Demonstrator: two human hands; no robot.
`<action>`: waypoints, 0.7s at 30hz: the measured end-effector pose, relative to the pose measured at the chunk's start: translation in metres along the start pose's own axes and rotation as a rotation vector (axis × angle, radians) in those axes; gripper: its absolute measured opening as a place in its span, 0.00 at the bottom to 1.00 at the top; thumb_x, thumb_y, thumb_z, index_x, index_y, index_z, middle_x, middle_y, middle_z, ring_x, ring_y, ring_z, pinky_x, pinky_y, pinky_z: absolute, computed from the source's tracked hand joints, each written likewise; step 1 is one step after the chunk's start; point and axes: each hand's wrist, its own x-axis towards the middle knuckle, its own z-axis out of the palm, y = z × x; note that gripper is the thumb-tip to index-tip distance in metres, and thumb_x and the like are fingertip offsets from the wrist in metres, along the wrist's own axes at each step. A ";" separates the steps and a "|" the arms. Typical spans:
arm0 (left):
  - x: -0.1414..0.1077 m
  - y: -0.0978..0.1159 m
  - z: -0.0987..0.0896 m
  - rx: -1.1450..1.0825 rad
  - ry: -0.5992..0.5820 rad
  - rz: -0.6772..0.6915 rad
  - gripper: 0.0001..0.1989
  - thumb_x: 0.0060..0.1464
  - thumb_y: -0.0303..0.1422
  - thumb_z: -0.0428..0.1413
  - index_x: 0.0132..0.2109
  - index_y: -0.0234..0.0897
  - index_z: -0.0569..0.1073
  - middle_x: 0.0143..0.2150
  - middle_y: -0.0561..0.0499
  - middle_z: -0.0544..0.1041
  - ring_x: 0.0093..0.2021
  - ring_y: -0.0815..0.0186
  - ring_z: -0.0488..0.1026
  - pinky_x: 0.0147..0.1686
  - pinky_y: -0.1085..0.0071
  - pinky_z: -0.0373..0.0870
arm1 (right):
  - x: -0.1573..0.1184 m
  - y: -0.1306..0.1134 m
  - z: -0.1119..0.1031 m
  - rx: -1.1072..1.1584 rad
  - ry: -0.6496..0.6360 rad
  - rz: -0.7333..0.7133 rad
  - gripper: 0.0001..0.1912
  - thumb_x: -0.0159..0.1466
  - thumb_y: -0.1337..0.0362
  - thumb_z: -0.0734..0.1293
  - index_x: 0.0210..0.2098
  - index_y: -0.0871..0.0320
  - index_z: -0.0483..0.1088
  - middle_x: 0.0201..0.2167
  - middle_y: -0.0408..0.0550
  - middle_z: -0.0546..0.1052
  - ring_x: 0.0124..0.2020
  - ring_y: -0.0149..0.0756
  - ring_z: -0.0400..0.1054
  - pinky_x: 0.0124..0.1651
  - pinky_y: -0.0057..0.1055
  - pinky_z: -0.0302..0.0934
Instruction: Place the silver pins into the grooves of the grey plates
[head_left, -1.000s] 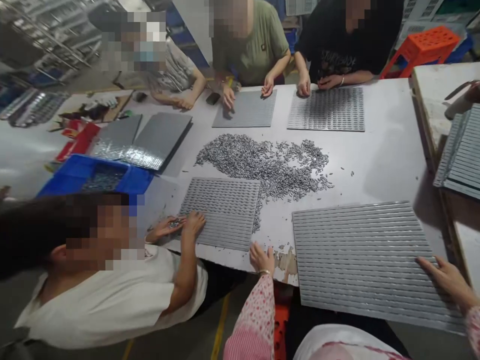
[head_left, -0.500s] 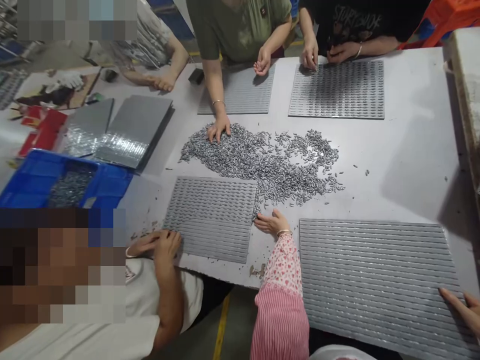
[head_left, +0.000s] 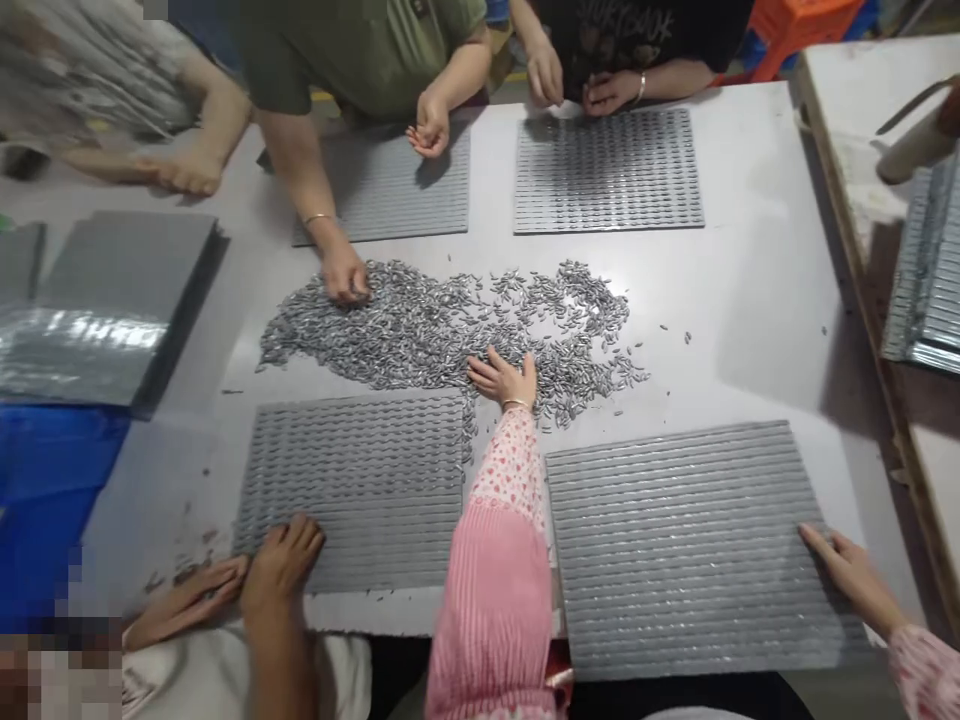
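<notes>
The blue bin (head_left: 52, 490) and orange stool (head_left: 806, 28) are cut off (the left hand (head_left: 505, 382) hides some gray bits (head_left: 397, 335)).

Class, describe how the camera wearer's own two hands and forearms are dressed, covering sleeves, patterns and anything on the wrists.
Both hands are ungloved. The left hand has a thin, shiny bangle at its wrist; its sleeve is pale with small pinkish-red motifs, then ribbed pink. The right hand shows no bangle; its patterned cuff looks similar.
</notes>
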 end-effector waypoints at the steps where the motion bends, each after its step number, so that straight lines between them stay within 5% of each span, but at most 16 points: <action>1: -0.004 -0.006 -0.007 -0.009 -0.029 0.052 0.38 0.50 0.47 0.52 0.63 0.31 0.54 0.67 0.30 0.45 0.66 0.43 0.41 0.59 0.46 0.44 | 0.001 -0.009 0.004 -0.002 -0.007 -0.037 0.27 0.52 0.39 0.60 0.31 0.56 0.73 0.28 0.51 0.79 0.33 0.49 0.74 0.36 0.39 0.68; 3: -0.026 -0.029 -0.022 -0.014 -0.024 0.201 0.37 0.52 0.46 0.51 0.63 0.33 0.54 0.68 0.34 0.44 0.66 0.44 0.41 0.59 0.46 0.44 | 0.003 -0.025 0.010 -0.022 -0.012 -0.094 0.27 0.53 0.40 0.60 0.32 0.58 0.73 0.29 0.50 0.79 0.35 0.48 0.73 0.38 0.39 0.67; 6: -0.097 -0.088 -0.045 -0.104 -0.106 0.250 0.32 0.54 0.44 0.49 0.61 0.31 0.57 0.66 0.33 0.51 0.65 0.51 0.48 0.60 0.53 0.49 | 0.005 -0.043 0.013 -0.025 0.011 -0.121 0.27 0.54 0.41 0.61 0.34 0.59 0.73 0.30 0.50 0.79 0.35 0.46 0.72 0.38 0.37 0.66; 11: -0.218 -0.169 -0.074 -0.297 -0.523 -0.068 0.30 0.55 0.45 0.48 0.60 0.32 0.58 0.56 0.34 0.66 0.57 0.55 0.65 0.53 0.58 0.63 | 0.008 -0.072 0.012 0.049 -0.038 -0.121 0.25 0.57 0.43 0.61 0.37 0.59 0.72 0.35 0.52 0.78 0.38 0.44 0.72 0.39 0.34 0.66; 13: -0.227 -0.175 -0.078 -0.346 -0.588 -0.109 0.27 0.55 0.44 0.48 0.58 0.34 0.62 0.54 0.38 0.70 0.56 0.56 0.66 0.54 0.59 0.63 | 0.015 -0.096 0.011 0.037 -0.050 -0.127 0.25 0.57 0.43 0.62 0.37 0.60 0.72 0.36 0.52 0.78 0.39 0.44 0.71 0.40 0.34 0.65; 18: -0.181 -0.153 -0.069 -0.362 -0.544 -0.095 0.29 0.56 0.47 0.47 0.58 0.32 0.62 0.55 0.39 0.70 0.57 0.58 0.65 0.56 0.63 0.61 | 0.044 -0.176 0.000 0.006 -0.045 -0.172 0.24 0.58 0.45 0.62 0.34 0.63 0.72 0.33 0.55 0.78 0.35 0.43 0.71 0.38 0.33 0.63; 21: -0.173 -0.150 -0.066 -0.315 -0.502 -0.107 0.33 0.54 0.48 0.48 0.60 0.28 0.59 0.58 0.35 0.67 0.60 0.54 0.61 0.56 0.60 0.61 | 0.049 -0.195 -0.007 -0.083 0.027 -0.234 0.24 0.58 0.46 0.62 0.35 0.62 0.72 0.34 0.55 0.77 0.36 0.43 0.70 0.40 0.34 0.62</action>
